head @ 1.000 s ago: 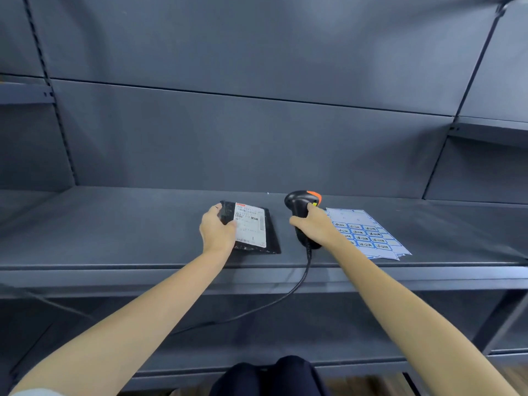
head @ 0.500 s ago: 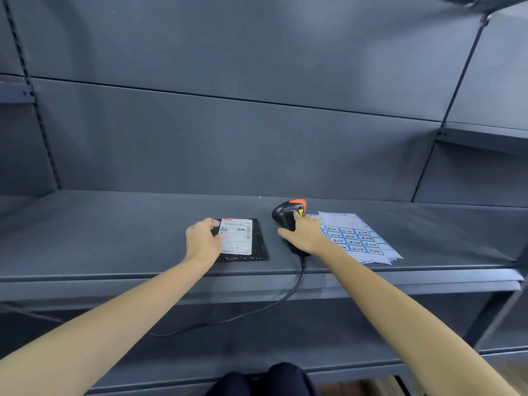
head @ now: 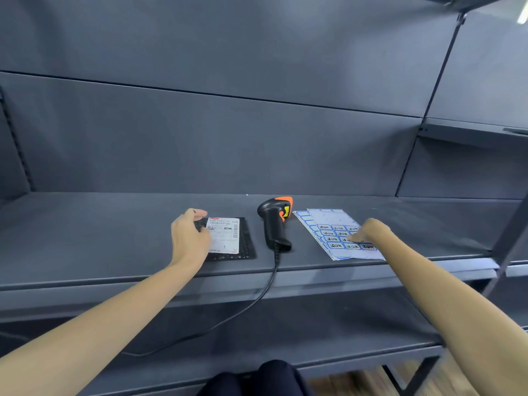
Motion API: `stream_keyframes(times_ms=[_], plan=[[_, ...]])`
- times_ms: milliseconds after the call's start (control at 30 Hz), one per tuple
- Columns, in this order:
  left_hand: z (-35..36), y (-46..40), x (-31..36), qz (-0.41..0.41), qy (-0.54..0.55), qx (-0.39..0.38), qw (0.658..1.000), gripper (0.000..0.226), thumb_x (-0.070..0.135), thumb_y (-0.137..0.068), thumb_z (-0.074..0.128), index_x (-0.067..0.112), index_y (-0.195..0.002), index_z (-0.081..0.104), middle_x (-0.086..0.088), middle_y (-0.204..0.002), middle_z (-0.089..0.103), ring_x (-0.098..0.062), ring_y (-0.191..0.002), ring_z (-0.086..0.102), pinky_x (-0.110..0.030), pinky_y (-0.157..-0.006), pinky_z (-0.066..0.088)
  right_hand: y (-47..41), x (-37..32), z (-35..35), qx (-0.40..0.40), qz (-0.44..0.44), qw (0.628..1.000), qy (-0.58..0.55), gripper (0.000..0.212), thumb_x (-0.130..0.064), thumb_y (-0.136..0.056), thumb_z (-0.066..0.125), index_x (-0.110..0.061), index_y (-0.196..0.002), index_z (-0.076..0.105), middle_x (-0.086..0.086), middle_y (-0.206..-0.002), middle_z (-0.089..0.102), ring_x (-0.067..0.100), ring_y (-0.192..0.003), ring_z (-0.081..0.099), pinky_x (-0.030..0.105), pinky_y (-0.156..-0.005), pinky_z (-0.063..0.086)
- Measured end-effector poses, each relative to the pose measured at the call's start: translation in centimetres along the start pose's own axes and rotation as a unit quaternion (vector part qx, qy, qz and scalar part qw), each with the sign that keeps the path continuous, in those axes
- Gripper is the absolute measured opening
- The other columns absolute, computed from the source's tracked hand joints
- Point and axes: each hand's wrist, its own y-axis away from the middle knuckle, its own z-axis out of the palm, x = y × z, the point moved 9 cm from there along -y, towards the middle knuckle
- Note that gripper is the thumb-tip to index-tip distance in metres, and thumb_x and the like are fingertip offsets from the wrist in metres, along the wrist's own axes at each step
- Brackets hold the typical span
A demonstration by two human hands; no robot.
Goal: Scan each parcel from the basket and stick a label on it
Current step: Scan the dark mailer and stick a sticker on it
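Head view: labelling is in hand. Near the shelf's (head: 85, 241) front edge, the left hand (head: 190, 241) presses the parcel (head: 233, 238) flat, fingers loosely bent. The scanner (head: 274, 224) lies loose. The right hand (head: 368, 231) touches the label sheet (head: 337, 232); its grip is blurred. Next: peel one label.

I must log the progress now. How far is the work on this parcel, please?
Scanning looks finished: the scanner lies on the shelf, in no hand. In hand: the left hand rests on the black parcel, and the right hand reaches onto the label sheet. Left: peel a label and stick it on. No basket is in view.
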Motion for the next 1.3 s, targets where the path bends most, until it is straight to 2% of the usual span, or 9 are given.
stream_keyframes(times_ms=[133,200,433,600,733,867,1000,1133,1300], plan=[[-0.1,0.3,0.4,-0.001,0.014,0.005,1.000,0.035,-0.011,-0.087,0.046,0.006,-0.114,0.060,-0.006,-0.122,0.060,-0.010,-0.100,0.047,-0.019,-0.082,0.034,0.1,1.5,-0.3,-0.014,0.011,0.994,-0.110,0.039,-0.029,-0.083,0.074,-0.001,-0.071,0.049,0.011,-0.076,0.055,0.027,-0.080,0.052,0.031,-0.072,0.041],[-0.4,0.4,0.5,-0.003,0.025,0.008,1.000,0.035,-0.010,-0.087,0.045,0.008,-0.114,0.059,-0.004,-0.121,0.060,-0.009,-0.099,0.047,-0.017,-0.082,0.032,-0.4,2.4,-0.6,-0.002,0.026,0.971,-0.238,0.028,-0.013,-0.078,0.078,0.005,-0.083,0.056,0.015,-0.083,0.061,0.029,-0.083,0.058,0.033,-0.078,0.048],[1.1,0.5,1.6,-0.072,0.176,-0.029,0.981,0.025,0.012,-0.088,0.063,0.015,-0.112,0.056,0.000,-0.115,0.064,-0.014,-0.099,0.060,-0.017,-0.073,0.040,4.7,-4.2,-2.5,-0.096,-0.106,0.767,-0.626,0.027,0.008,-0.086,0.057,0.009,-0.113,0.060,0.023,-0.111,0.066,0.037,-0.101,0.066,0.047,-0.086,0.055],[4.2,1.8,3.6,-0.191,0.374,-0.187,0.888,0.049,0.038,-0.083,0.071,0.014,-0.121,0.051,-0.011,-0.116,0.066,-0.022,-0.103,0.067,-0.034,-0.097,0.048,12.4,-13.5,-1.9,-0.189,-0.216,0.680,-0.674,0.028,0.004,-0.090,0.056,0.007,-0.118,0.056,0.022,-0.114,0.067,0.037,-0.103,0.066,0.047,-0.081,0.058],[5.0,3.6,5.6,-0.193,0.453,-0.312,0.813,0.041,0.026,-0.081,0.067,0.016,-0.121,0.062,-0.007,-0.113,0.071,-0.023,-0.102,0.069,-0.034,-0.077,0.057,15.6,-17.6,0.0,-0.150,-0.246,0.716,-0.636,0.032,-0.002,-0.085,0.068,0.002,-0.115,0.058,0.017,-0.108,0.070,0.033,-0.094,0.070,0.049,-0.081,0.057],[3.7,2.9,3.5,-0.175,0.382,-0.278,0.864,0.039,0.000,-0.080,0.070,0.016,-0.115,0.065,-0.002,-0.106,0.073,-0.018,-0.094,0.071,-0.029,-0.065,0.058,17.0,-19.9,1.5,-0.124,-0.287,0.749,-0.584,0.033,-0.012,-0.088,0.068,-0.005,-0.118,0.056,0.008,-0.110,0.070,0.022,-0.093,0.070,0.035,-0.074,0.059],[2.3,1.8,1.6,-0.176,0.376,-0.240,0.878,0.042,-0.002,-0.078,0.071,0.013,-0.117,0.064,-0.005,-0.110,0.072,-0.022,-0.098,0.070,-0.035,-0.074,0.059,17.7,-18.9,0.2,0.038,-0.362,0.826,-0.431,0.060,-0.028,-0.088,0.067,-0.023,-0.141,0.038,-0.009,-0.124,0.050,0.010,-0.110,0.050,0.023,-0.092,0.040],[1.5,1.3,0.9,-0.167,0.389,-0.217,0.879,0.043,-0.002,-0.079,0.071,0.010,-0.120,0.063,-0.006,-0.111,0.071,-0.023,-0.098,0.070,-0.035,-0.075,0.059,20.4,-19.2,-0.4,0.133,-0.514,0.801,-0.278,0.032,-0.024,-0.091,0.064,-0.024,-0.123,0.061,-0.009,-0.123,0.057,0.007,-0.114,0.044,0.019,-0.096,0.032],[1.6,1.5,0.9,-0.163,0.407,-0.223,0.871,0.044,0.000,-0.078,0.072,0.009,-0.120,0.063,-0.007,-0.112,0.071,-0.024,-0.100,0.070,-0.033,-0.073,0.059,20.9,-20.1,0.9,0.142,-0.551,0.798,-0.196,0.029,-0.026,-0.091,0.064,-0.019,-0.119,0.067,-0.004,-0.119,0.061,0.014,-0.112,0.047,0.019,-0.093,0.028]])
